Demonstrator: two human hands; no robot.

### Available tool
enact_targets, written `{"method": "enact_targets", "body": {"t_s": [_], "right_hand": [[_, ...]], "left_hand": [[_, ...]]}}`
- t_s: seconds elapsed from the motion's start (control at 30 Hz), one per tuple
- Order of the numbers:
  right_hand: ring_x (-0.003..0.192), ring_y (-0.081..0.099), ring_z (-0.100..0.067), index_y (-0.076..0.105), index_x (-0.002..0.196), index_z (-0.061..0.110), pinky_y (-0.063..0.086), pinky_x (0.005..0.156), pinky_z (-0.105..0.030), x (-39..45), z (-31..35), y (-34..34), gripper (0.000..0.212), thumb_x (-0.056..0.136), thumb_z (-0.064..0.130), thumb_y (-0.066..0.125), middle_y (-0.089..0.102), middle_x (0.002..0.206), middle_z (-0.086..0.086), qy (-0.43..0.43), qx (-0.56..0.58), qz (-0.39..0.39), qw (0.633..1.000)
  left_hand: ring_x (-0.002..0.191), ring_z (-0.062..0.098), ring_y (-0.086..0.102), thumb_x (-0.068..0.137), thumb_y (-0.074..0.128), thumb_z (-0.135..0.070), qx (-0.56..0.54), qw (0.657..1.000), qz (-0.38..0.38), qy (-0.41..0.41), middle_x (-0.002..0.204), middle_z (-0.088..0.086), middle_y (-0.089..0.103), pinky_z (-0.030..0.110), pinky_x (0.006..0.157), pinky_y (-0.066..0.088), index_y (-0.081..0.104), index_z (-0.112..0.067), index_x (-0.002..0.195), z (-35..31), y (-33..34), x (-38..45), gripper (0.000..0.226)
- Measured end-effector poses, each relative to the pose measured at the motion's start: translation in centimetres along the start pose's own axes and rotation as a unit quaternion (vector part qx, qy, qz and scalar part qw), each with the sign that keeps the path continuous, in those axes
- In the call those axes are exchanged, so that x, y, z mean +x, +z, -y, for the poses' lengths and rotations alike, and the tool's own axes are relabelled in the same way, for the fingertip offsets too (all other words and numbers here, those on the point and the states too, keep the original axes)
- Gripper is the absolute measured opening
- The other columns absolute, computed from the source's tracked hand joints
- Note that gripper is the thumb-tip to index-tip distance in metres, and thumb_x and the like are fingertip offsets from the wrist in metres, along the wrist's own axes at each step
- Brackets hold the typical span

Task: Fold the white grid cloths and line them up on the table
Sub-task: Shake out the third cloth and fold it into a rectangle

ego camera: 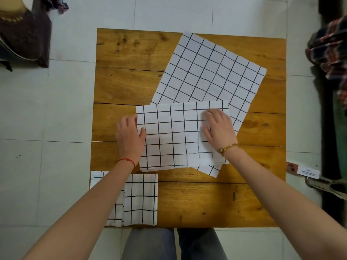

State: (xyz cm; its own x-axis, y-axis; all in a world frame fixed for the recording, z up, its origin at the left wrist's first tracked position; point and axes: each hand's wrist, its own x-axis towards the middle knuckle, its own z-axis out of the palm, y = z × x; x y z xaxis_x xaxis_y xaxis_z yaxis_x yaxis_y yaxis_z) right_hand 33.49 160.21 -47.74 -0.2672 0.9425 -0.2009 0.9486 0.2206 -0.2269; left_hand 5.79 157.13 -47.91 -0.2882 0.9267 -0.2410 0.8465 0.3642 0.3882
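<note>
Matt white grid cloths (176, 136) lie on a knotty, slightly glossy wooden table (127, 81) over smooth pale floor tiles (47, 109).

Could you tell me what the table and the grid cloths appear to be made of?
The table: wooden planks with a glossy amber finish, seemingly varnished; grain, knots and seams show. The grid cloths: thin, matte woven fabric, probably cotton; they crease and lie flat.

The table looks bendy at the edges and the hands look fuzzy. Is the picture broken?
No. In the head view the wide lens bows the table edges and floor lines; the left hand and right hand on the cloth are slightly soft, likely motion blur; lighting is even, shadows faint, no glare.
</note>
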Motion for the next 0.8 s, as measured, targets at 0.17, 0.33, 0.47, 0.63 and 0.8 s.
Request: {"method": "enact_targets", "body": {"t_s": [0.17, 0.33, 0.47, 0.63, 0.8], "right_hand": [[0.098, 0.054, -0.027, 0.060, 0.116, 0.012, 0.047, 0.081, -0.038, -2.8, 4.2, 1.5, 0.033, 0.083, 0.016, 0.058, 0.060, 0.111, -0.007, -0.063, 0.029, 0.031, 0.997], [0.111, 0.050, -0.027, 0.053, 0.126, 0.012, 0.046, 0.089, -0.038, -4.4, 5.8, 3.1, 0.041, 0.086, 0.020, 0.056, 0.054, 0.125, -0.007, -0.039, 0.020, 0.088, 0.995], [0.118, 0.046, -0.028, 0.049, 0.132, 0.012, 0.043, 0.094, -0.039, -4.6, 5.8, 3.2, 0.046, 0.086, 0.017, 0.055, 0.050, 0.131, -0.008, -0.034, 0.037, 0.099, 0.994], [0.121, 0.042, -0.029, 0.044, 0.136, 0.014, 0.041, 0.096, -0.040, -4.8, 6.0, 3.1, 0.049, 0.088, 0.020, 0.053, 0.045, 0.136, -0.007, -0.033, 0.027, 0.108, 0.993], [0.123, 0.040, -0.030, 0.041, 0.138, 0.015, 0.041, 0.097, -0.041, -4.6, 7.1, 3.2, 0.049, 0.090, 0.020, 0.051, 0.041, 0.140, -0.009, -0.036, 0.032, 0.110, 0.993]], "left_hand": [[0.088, 0.022, 0.061, 0.088, 0.067, -0.028, -0.157, 0.963, 0.043, -0.212, 0.103, 0.007, 0.061, 0.033, 0.072, 0.055, 0.053, -0.013, 0.111, 0.6, 0.9, -3.2, 0.031], [0.076, 0.022, 0.060, 0.089, 0.065, -0.027, -0.187, 0.945, 0.060, -0.261, 0.086, 0.003, 0.059, 0.031, 0.062, 0.050, 0.050, -0.016, 0.097, -0.2, 1.1, -4.1, 0.021], [0.078, 0.021, 0.056, 0.090, 0.064, -0.024, -0.227, 0.932, 0.066, -0.276, 0.085, 0.003, 0.055, 0.023, 0.057, 0.043, 0.048, -0.015, 0.094, -0.6, 1.0, -3.8, 0.019], [0.071, 0.011, 0.050, 0.089, 0.065, -0.025, -0.266, 0.916, 0.075, -0.292, 0.086, -0.001, 0.053, 0.024, 0.061, 0.047, 0.049, -0.010, 0.117, -0.7, 0.1, -3.9, 0.035], [0.089, 0.016, 0.053, 0.085, 0.071, -0.020, -0.293, 0.910, 0.066, -0.287, 0.105, 0.002, 0.054, 0.024, 0.070, 0.044, 0.045, -0.012, 0.129, -0.2, -2.0, -4.0, 0.052]]}}
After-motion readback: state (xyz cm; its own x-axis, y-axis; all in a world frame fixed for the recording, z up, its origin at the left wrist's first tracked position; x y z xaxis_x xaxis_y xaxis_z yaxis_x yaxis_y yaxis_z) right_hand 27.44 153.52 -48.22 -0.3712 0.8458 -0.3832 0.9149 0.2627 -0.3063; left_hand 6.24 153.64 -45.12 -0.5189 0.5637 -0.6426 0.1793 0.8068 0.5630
